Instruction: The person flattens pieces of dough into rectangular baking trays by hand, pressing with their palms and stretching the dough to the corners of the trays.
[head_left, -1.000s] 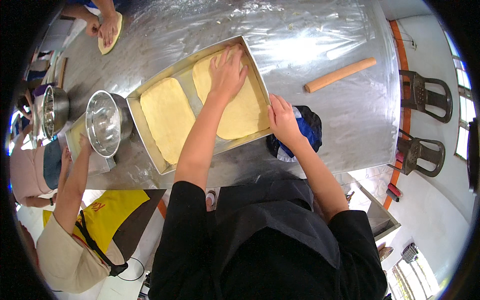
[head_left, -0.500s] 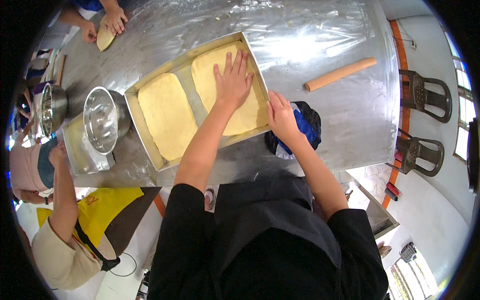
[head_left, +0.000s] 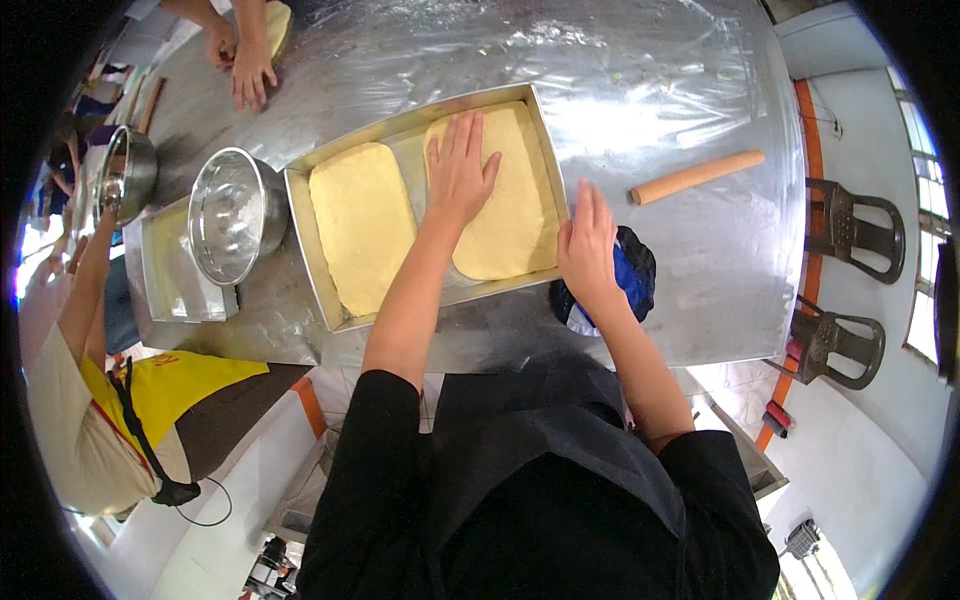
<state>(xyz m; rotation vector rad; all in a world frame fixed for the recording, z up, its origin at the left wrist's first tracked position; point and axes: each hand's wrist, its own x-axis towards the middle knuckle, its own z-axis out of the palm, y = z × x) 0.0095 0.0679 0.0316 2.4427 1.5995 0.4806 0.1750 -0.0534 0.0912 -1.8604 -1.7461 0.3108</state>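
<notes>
Nearest us, our right grip (head_left: 590, 245) is unclosed, fingers straight, beside the tray (head_left: 413, 170); whether it touches the rim we cannot tell. Our left grip (head_left: 462, 182) lies flat, clutching nothing, on the right dough sheet (head_left: 510, 220). That and the left dough sheet (head_left: 362, 225) lie inside the tray: laying-in looks done to us, with a bare strip left between. Farther off, a rolling pin (head_left: 697, 177) rests on the worktop (head_left: 710, 260).

A broad silver metal table (head_left: 715, 285) carries a large rectangular metal pan (head_left: 412, 160) mid-table, a blue-black-white bundle (head_left: 636, 275) beside its near right corner, a cylindrical brown wooden rod (head_left: 697, 178) at right, and a round silver bowl (head_left: 232, 220) at left.
</notes>
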